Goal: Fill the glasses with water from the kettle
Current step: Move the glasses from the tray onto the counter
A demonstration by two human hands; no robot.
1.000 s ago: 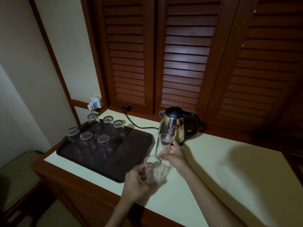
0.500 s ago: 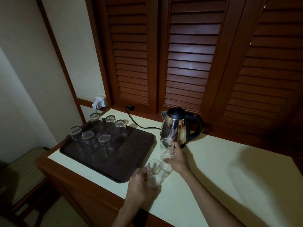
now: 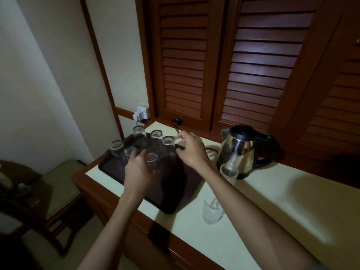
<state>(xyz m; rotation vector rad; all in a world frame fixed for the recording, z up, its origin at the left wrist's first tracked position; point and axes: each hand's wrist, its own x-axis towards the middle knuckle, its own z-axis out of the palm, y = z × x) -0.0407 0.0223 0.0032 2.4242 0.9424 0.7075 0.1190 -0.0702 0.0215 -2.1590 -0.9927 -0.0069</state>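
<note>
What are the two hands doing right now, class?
Left hand: open, empty, over the glasses on the tray.
Right hand: open, empty, beside the back glass.

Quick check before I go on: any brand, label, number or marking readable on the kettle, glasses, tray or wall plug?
No text can be read anywhere in this view.
Kettle: no brand or level marks show on the steel body, only reflections.
Glasses on the tray: plain, no print seen.
Wall plug: white, too small and dim to show any marking.
</note>
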